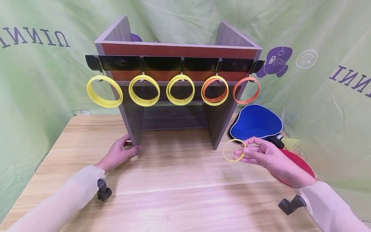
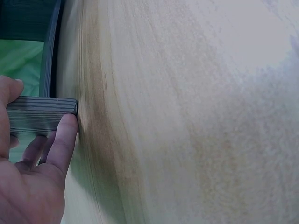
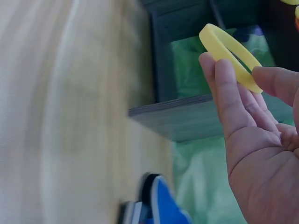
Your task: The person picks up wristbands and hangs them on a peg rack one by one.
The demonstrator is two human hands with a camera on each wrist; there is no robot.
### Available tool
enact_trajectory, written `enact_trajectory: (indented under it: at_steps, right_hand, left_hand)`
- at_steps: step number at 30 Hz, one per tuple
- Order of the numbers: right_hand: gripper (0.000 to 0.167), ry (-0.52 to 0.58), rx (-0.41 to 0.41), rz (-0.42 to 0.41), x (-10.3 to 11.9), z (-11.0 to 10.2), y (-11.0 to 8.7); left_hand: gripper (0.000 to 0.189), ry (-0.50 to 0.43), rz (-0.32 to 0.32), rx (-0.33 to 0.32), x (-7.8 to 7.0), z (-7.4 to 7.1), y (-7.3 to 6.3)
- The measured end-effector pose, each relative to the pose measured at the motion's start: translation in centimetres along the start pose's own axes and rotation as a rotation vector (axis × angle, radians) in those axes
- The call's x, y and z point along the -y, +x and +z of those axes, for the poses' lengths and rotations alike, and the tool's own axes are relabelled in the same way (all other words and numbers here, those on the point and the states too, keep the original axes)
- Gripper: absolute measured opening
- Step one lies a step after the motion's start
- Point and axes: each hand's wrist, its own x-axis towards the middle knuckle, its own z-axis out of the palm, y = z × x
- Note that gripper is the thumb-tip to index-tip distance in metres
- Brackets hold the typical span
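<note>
A grey wood-grain stand [image 1: 179, 46] with a reddish front board stands on the table. My left hand [image 1: 120, 153] grips the front lower edge of its left side panel [image 2: 39, 105], thumb on one face and fingers on the other. In my right hand [image 1: 262, 153], thumb and fingertips pinch a thin yellow ring [image 3: 217, 44], raised in front of the right panel. Across the stand runs a black strip [image 1: 162, 63] with several metal hooks. Yellow rings hang at the left [image 1: 105, 103] and middle. A yellow ring overlaps an orange one on the fourth hook; an orange ring [image 1: 246, 101] hangs rightmost.
Right of the stand lies a blue paddle case [image 1: 256, 122] with white piping. Beside it are a yellowish shuttlecock [image 1: 290, 143] and a red paddle [image 1: 301, 166], partly behind my right forearm. Green printed cloth [image 1: 333, 106] hangs behind the wooden table [image 1: 174, 193].
</note>
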Motion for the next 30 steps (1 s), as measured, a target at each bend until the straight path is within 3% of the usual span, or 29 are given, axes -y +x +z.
enact_trajectory:
  at_steps: [7,19,30]
  right_hand:
    - [0.02,0.087,0.08,-0.188,3.0,0.2,0.6]
    - [0.019,0.119,-0.005,-0.298,7.6,0.2,0.5]
    - [0.029,0.265,-0.012,-0.49,10.3,-0.4,1.1]
  left_hand:
    - [0.057,0.006,0.008,-0.001,0.1,0.0,-0.1]
    - [0.059,-0.001,-0.004,0.004,0.1,0.0,0.0]
    - [0.056,-0.019,-0.002,-0.006,0.2,0.1,0.1]
